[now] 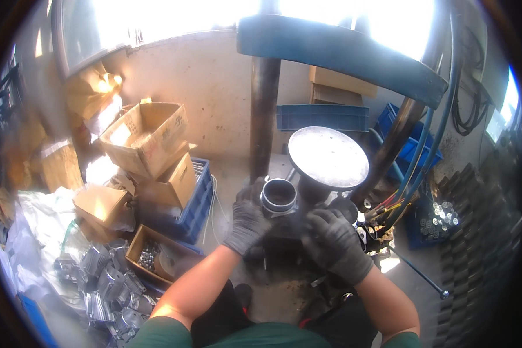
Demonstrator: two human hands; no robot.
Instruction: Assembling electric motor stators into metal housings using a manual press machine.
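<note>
My left hand (248, 221), in a grey glove, is closed on the left side of a short metal cylinder (279, 196). The cylinder stands upright, its round mouth facing up and small lugs on its rim. To its right is my right hand (337, 242), also gloved, with its fingers curled down. Whatever lies under those fingers is hidden. Just beyond both hands sits a bright round metal plate (328, 158) on a dark stem. The dark surface below the cylinder is hard to make out.
A blue beam (342, 53) crosses ahead between dark steel columns (262, 116). At left are cardboard boxes (148, 139), a blue crate (194, 203), and silvery metal parts (113, 284). At right stand hoses, a metal rod (417, 272) and a blue bin of small cylinders (439, 221).
</note>
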